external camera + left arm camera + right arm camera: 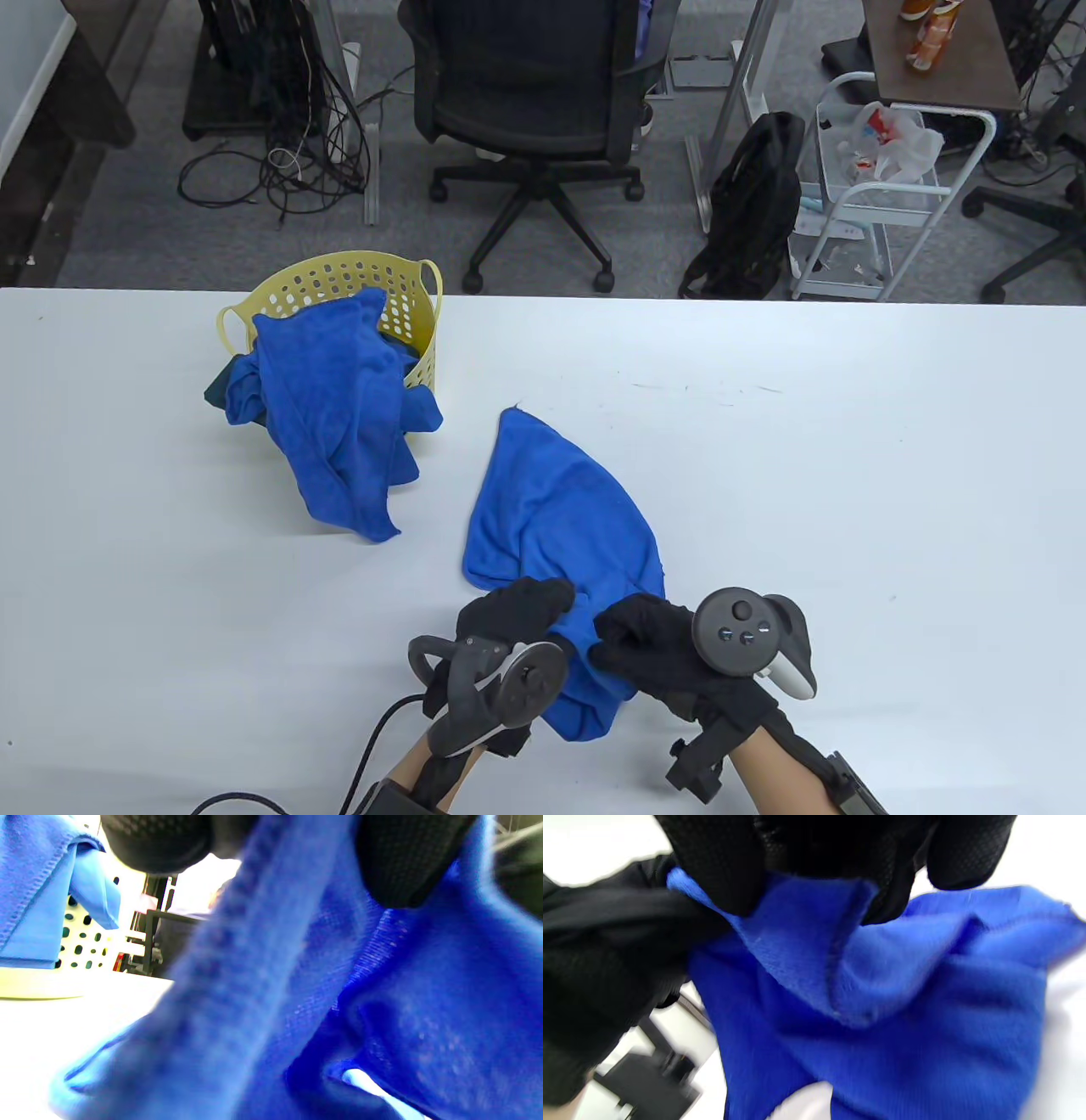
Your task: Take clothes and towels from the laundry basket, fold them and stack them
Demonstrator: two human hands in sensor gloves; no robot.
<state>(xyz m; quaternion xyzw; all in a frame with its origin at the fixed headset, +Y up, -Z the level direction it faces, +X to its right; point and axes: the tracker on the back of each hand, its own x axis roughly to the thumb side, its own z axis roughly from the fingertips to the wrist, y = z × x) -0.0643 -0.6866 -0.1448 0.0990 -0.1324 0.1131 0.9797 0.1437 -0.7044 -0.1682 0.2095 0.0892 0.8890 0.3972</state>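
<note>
A blue towel [560,518] lies bunched on the white table [848,475], its far corner pointing away from me. My left hand [519,604] and my right hand [632,641] both grip its near edge, close together, with a fold hanging below them. The left wrist view shows the towel [382,1005] filling the frame under my fingers [403,861]. The right wrist view shows my fingers [725,866] pinching the towel's edge [806,933]. A yellow perforated laundry basket [339,284] stands at the back left, with another blue towel [339,407] spilling out onto the table.
A darker cloth [219,389] peeks out at the basket's left side. A black cable [373,747] runs along the table's near edge by my left wrist. An office chair [534,110] and a white trolley [882,195] stand beyond the table's far edge.
</note>
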